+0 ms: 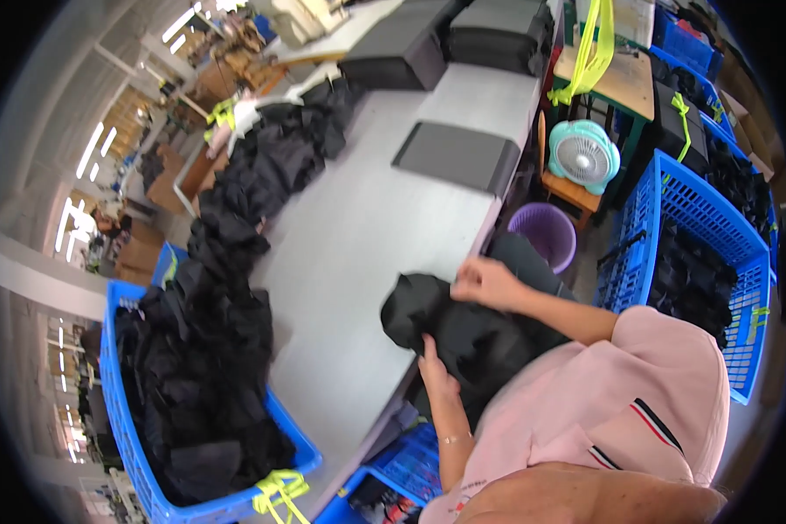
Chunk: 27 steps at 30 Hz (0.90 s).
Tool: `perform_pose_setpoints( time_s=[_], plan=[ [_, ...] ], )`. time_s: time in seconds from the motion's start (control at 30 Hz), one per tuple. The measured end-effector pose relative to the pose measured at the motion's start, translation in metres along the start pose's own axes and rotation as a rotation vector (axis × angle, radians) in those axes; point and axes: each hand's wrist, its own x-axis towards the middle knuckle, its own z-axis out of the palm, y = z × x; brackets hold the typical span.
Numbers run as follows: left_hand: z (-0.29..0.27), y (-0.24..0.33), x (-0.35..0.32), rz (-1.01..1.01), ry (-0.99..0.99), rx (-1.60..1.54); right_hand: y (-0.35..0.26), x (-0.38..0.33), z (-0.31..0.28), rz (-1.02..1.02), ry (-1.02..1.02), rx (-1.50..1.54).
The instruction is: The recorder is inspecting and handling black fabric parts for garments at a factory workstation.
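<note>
A bunched black fabric piece (489, 345) lies over my lap and the near edge of the grey-white table (358, 227). My left hand (437, 371) is closed at its near left side, thumb upward along the cloth; the other fingers are partly hidden. At the upper edge of the fabric, my right hand (487, 284) has its fingers curled together. Whether cloth is pinched between them cannot be made out. Farther along the table rests a flat dark grey panel (457, 155), apart from both hands.
A long heap of black fabric (262, 175) runs down the table's left side into a blue basket (127, 419). Stacked dark panels (393, 57) stand at the far end. To the right are a purple bin (546, 234), a turquoise fan (585, 157) and another blue basket (637, 236).
</note>
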Motion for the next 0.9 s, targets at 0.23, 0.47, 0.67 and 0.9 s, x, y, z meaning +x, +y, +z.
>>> perform_pose_setpoints(
  time_s=[0.23,0.47,0.67,0.9],
  plan=[
    [0.005,0.008,-0.002,-0.006,0.035,-0.078,0.011,-0.002,-0.060,0.222,-0.128,0.304],
    [0.015,0.020,-0.010,0.074,0.056,0.001,-0.010,-0.018,-0.034,0.445,-0.470,0.379],
    [0.018,0.039,-0.014,0.102,-0.192,-0.163,-0.026,-0.014,-0.012,0.540,-0.469,0.585],
    [0.035,0.049,-0.017,0.793,0.414,0.551,0.000,-0.006,0.005,0.431,-0.243,0.479]
  ],
)
